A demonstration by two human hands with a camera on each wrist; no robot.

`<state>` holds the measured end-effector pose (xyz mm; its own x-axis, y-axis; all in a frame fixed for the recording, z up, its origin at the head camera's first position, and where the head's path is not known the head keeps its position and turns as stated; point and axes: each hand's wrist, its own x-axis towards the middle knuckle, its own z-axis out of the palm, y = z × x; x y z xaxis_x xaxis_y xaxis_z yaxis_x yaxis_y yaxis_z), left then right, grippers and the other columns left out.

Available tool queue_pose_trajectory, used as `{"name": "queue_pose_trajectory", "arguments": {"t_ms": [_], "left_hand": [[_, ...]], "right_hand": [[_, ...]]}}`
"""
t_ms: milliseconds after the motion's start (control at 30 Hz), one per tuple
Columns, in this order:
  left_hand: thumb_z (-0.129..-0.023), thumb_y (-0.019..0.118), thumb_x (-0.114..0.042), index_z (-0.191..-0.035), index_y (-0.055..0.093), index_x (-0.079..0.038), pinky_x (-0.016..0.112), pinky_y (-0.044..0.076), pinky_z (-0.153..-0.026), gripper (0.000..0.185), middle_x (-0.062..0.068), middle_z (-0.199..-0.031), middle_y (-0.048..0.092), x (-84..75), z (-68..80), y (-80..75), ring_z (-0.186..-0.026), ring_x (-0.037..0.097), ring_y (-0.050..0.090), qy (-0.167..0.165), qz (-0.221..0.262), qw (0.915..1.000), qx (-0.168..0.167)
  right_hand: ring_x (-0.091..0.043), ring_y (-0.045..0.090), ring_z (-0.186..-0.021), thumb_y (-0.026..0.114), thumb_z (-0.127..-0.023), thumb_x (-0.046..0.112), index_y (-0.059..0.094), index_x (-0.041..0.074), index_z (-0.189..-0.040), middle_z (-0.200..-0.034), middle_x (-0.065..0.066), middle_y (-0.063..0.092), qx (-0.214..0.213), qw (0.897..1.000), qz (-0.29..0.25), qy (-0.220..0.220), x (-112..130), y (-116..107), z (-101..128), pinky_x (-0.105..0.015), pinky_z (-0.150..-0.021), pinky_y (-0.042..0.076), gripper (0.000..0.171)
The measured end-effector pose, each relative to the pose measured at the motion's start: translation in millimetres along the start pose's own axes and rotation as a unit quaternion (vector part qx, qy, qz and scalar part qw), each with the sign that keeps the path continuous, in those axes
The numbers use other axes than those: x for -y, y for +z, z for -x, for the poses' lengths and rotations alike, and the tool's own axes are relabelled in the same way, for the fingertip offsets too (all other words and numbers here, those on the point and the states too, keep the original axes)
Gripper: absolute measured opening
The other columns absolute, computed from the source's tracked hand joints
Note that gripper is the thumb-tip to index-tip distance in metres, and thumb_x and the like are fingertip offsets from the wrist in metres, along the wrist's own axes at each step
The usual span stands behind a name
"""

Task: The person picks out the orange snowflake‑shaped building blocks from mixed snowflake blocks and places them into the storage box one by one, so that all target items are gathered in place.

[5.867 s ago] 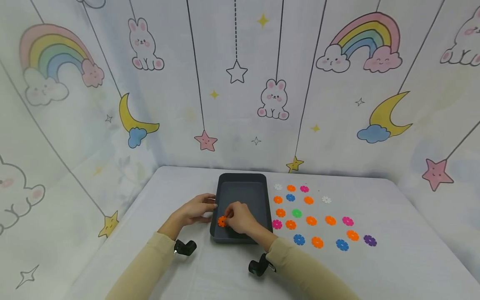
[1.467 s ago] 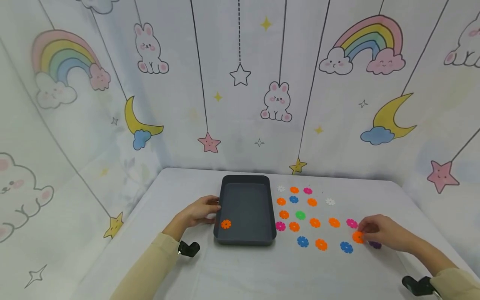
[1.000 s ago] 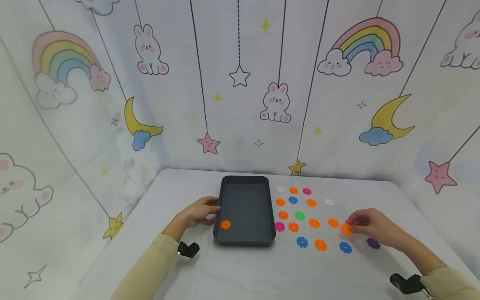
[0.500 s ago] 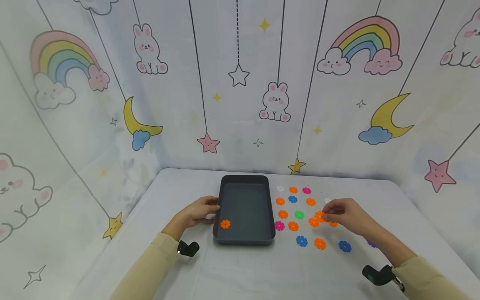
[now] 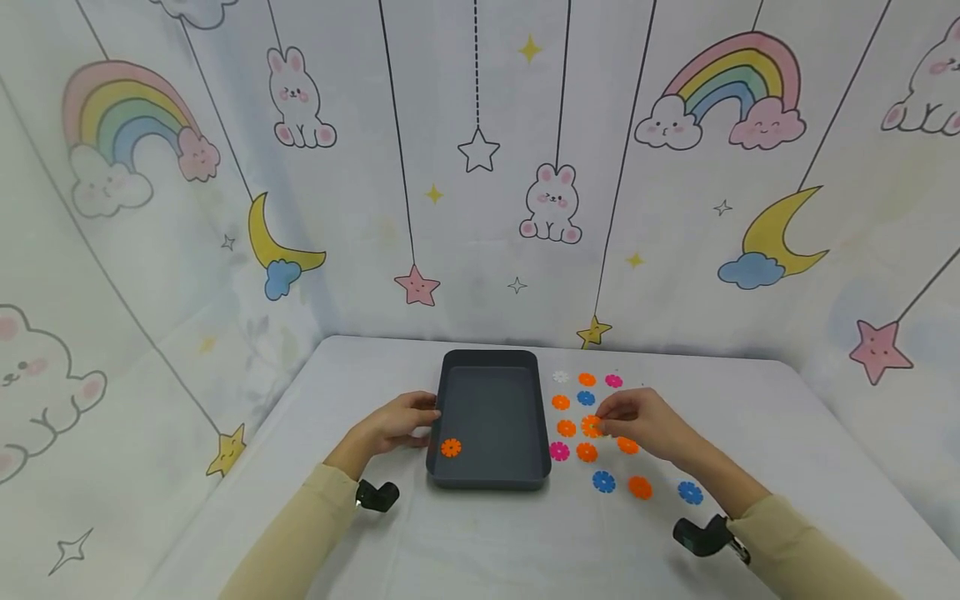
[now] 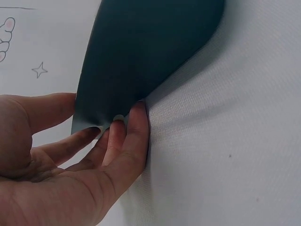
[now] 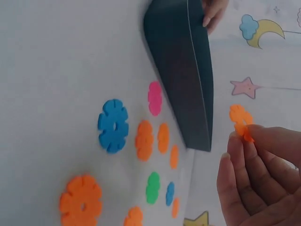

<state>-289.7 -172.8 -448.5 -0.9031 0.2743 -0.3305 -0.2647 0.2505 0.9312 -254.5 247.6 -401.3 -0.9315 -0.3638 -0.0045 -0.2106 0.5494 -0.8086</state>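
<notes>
My right hand (image 5: 647, 422) pinches an orange snowflake disc (image 7: 239, 113) between thumb and fingertips. In the head view the disc is over the rows of discs, covering most of the green disc (image 7: 153, 187). My left hand (image 5: 393, 423) holds the left wall of the dark grey tray (image 5: 491, 408), with fingertips over its rim. From the left wrist view, other fingers lie along the tray's outer wall, low by the cloth. One orange disc (image 5: 451, 448) lies flat inside the tray, near its front left corner.
Right of the tray lie several discs, among them a pink disc (image 5: 559, 451) close by its wall, a blue disc (image 5: 603, 482) and a white disc (image 5: 560, 377). My right forearm hides some others. A patterned curtain (image 5: 480, 250) stands behind the white table (image 5: 375, 367).
My right hand released one orange disc in the tray, moved right, picked up another from the far right discs and carried it left. My left hand has stayed at the tray.
</notes>
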Motion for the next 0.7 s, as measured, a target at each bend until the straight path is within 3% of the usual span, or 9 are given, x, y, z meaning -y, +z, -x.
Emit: {"name": "queue_pose_trajectory", "arguments": {"t_ms": [233, 700], "left_hand": [[-0.104, 0.058, -0.01, -0.153, 0.039, 0.003, 0.051, 0.055, -0.098, 0.054, 0.024, -0.152, 0.046, 0.0, -1.7, -0.1, -0.13, 0.036, 0.054, -0.001, 0.0, 1.0, -0.001], [-0.105, 0.057, -0.012, -0.153, 0.038, 0.003, 0.051, 0.055, -0.098, 0.054, 0.024, -0.152, 0.046, -1.0, -1.2, -0.3, -0.131, 0.036, 0.053, -0.003, -0.003, 1.0, 0.001]], "right_hand": [[-0.04, 0.069, -0.096, 0.074, -0.096, 0.018, 0.071, 0.004, -0.106, -0.097, -0.009, 0.074, 0.017, 0.999, -0.018, -0.023, 12.1, 17.1, -13.7, -0.054, -0.089, 0.058, 0.017], [-0.038, 0.069, -0.092, 0.072, -0.095, 0.014, 0.073, 0.004, -0.104, -0.096, -0.008, 0.075, 0.034, 0.997, -0.039, -0.064, 35.6, 55.1, -37.6, -0.045, -0.082, 0.06, 0.013]]}}
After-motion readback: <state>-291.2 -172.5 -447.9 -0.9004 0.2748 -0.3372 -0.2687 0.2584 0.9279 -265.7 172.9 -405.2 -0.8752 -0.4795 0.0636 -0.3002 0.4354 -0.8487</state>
